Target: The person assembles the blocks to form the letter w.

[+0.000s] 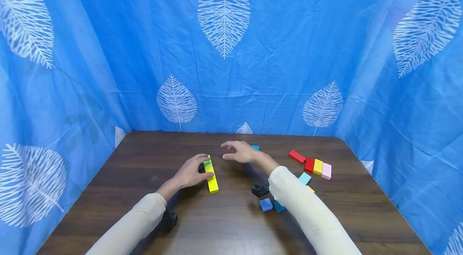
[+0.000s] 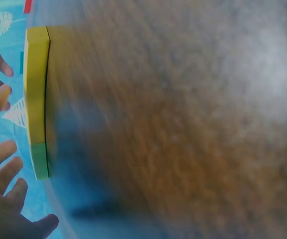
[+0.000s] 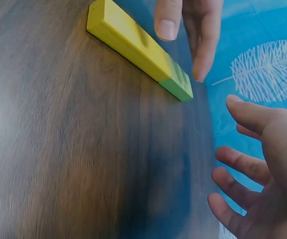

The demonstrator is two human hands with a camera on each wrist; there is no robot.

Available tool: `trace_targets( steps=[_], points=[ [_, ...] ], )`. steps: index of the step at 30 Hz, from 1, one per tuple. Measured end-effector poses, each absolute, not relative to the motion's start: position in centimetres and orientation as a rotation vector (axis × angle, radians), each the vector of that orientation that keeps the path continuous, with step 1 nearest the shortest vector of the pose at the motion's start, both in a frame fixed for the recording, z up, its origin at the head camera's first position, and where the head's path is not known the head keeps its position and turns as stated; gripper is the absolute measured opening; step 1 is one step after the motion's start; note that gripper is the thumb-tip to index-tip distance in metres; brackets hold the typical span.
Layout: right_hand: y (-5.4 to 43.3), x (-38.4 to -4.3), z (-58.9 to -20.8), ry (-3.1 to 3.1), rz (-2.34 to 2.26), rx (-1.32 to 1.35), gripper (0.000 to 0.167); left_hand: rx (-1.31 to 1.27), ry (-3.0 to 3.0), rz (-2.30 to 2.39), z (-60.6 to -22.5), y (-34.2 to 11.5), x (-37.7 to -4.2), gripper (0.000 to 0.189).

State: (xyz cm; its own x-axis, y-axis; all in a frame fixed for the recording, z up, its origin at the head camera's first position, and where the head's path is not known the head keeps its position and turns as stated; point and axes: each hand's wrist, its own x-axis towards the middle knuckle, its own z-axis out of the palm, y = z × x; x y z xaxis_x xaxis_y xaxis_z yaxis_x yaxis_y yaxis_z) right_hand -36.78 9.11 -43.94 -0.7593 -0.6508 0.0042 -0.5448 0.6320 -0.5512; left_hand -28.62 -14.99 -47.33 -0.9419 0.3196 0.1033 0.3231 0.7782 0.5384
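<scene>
A long yellow block point(image 1: 212, 186) lies on the brown table, with a green block point(image 3: 177, 82) in line at its far end. My left hand point(image 1: 189, 172) hovers at the left side of this row, thumb and fingers apart and nothing held. In the right wrist view its thumb and fingers show above the row, with a gap to the yellow surface. My right hand point(image 1: 240, 152) is in the air to the right of the row, its fingers loosely bent and spread, holding nothing. Part of the row is hidden behind the left hand in the head view.
Right of centre lie red blocks point(image 1: 296, 157), a yellow block point(image 1: 318, 166), a pink block point(image 1: 326, 171) and a light blue block point(image 1: 304, 178). A blue block point(image 1: 265, 205) and a teal block point(image 1: 278, 206) sit beside the right sleeve. A blue curtain point(image 1: 267, 66) surrounds the table.
</scene>
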Motion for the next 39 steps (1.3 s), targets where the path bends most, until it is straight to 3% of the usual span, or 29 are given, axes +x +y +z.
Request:
trace_targets(
  steps=[24,39],
  points=[
    [14.4,-34.4,-42.4,2.663,-0.864,-1.048,0.048,-0.538,-2.949,-0.926,-48.4,-14.9,-28.9,0.054],
    [18.5,-32.5,-43.6,2.629,-0.899,-1.069,0.049,-0.514,-2.930,-0.988,-48.6,-14.9,-28.9,0.054]
  ],
)
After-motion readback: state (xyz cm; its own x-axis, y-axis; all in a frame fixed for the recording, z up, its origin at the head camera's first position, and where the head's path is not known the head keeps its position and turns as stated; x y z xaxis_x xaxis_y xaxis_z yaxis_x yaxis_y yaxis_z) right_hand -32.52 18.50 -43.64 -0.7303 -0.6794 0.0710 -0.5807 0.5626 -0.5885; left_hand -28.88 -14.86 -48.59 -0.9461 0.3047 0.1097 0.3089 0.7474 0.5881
